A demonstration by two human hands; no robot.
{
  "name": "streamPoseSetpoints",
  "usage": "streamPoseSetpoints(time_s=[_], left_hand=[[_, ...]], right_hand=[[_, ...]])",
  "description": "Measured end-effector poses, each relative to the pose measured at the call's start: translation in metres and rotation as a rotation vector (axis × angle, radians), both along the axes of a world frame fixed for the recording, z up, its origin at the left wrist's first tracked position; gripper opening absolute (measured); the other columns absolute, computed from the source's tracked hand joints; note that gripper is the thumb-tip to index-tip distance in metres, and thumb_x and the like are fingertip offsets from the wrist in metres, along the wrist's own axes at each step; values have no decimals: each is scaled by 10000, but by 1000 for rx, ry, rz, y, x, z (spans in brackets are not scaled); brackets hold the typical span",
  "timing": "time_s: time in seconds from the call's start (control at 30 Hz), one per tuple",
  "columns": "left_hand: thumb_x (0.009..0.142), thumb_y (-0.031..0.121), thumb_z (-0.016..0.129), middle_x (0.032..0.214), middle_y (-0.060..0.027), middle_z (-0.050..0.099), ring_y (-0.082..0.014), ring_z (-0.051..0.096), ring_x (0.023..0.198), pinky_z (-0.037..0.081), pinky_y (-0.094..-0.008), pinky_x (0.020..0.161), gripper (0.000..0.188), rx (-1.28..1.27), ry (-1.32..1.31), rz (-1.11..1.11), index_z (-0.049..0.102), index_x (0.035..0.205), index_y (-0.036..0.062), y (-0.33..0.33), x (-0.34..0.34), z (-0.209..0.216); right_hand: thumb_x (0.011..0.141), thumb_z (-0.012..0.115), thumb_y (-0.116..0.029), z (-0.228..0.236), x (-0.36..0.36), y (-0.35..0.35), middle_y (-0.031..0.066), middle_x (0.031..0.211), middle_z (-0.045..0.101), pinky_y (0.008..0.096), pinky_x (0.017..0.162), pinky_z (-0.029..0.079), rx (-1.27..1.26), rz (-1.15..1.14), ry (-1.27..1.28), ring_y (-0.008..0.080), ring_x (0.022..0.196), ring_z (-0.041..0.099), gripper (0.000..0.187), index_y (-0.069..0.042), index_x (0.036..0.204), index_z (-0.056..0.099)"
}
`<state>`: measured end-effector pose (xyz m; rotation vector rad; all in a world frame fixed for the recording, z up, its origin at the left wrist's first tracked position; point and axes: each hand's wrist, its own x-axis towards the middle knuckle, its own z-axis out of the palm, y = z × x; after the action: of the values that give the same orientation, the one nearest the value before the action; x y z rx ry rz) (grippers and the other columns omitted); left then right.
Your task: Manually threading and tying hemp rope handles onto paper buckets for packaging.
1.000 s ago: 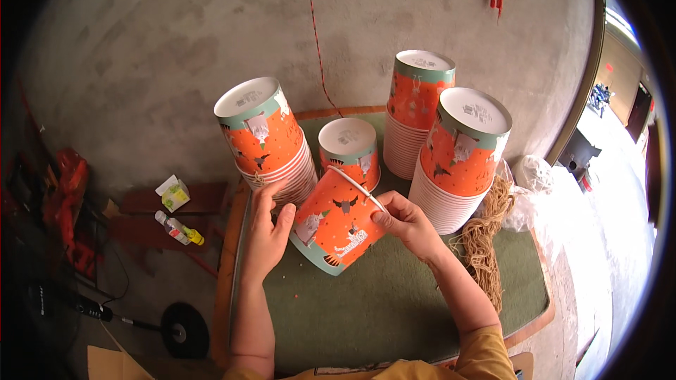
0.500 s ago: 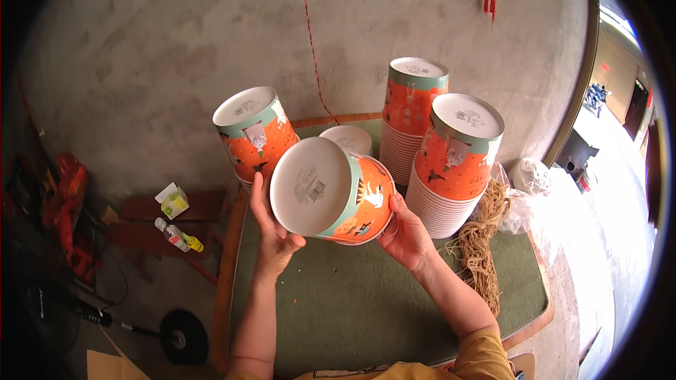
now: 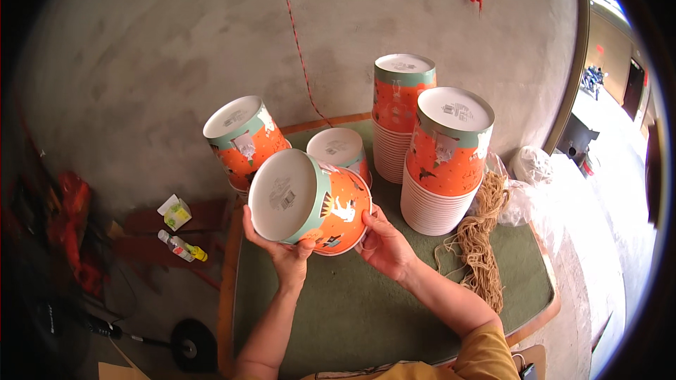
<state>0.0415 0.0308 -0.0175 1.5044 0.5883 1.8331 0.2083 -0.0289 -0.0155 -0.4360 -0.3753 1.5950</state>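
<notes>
Between my hands is an orange paper bucket (image 3: 343, 200) with a green band and white animal prints, tilted so its white base faces up and left. My left hand (image 3: 282, 250) grips it by the base end, thumb on the printed side. At the rim end, my right hand (image 3: 386, 243) has its fingers closed on the edge. Behind it on the table stand a short upturned bucket (image 3: 336, 146), a leaning bucket stack (image 3: 243, 142) to the left, and two tall nested stacks, one nearer (image 3: 451, 162) and one farther (image 3: 403, 116).
The table has a green top (image 3: 345, 317) with a wooden edge. A hank of brown twine (image 3: 481, 243) lies at its right, beside clear plastic bags (image 3: 517, 200). Left of the table, a bottle (image 3: 176, 245) and a small carton (image 3: 174, 212) rest on a dark red bench. A grey wall rises behind.
Both hands have moved the held bucket left and slightly down, and more of its printed side shows. The short bucket behind is less covered. The whole view has shifted a little.
</notes>
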Motion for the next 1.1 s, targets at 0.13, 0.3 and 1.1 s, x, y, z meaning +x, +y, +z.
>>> streamPoseSetpoints(time_s=[0.13,0.3,1.1], left_hand=[[680,638,788,1522,-114,172,-269,281,1376,294,-469,1112,1247,75,24,54,15,1526,146,0,-5,3],[729,661,736,1517,-140,175,-287,286,1371,301,-483,1100,1192,92,105,130,12,1523,145,4,-12,7],[711,700,713,1405,-86,414,-241,438,1289,387,-419,1068,1108,35,87,-62,195,1510,134,10,-104,99]], right_hand=[[965,614,-216,3,-2,-2,-94,935,625,218,796,470,-14,1,-8,18,811,575,120,-188,1048,532],[971,600,-226,-6,-1,-1,-86,1029,630,233,830,480,71,44,-61,32,909,599,144,-184,1089,529],[1031,472,-289,-17,-18,-4,69,1070,650,293,941,513,175,232,-112,168,1032,641,255,-59,1075,574]])
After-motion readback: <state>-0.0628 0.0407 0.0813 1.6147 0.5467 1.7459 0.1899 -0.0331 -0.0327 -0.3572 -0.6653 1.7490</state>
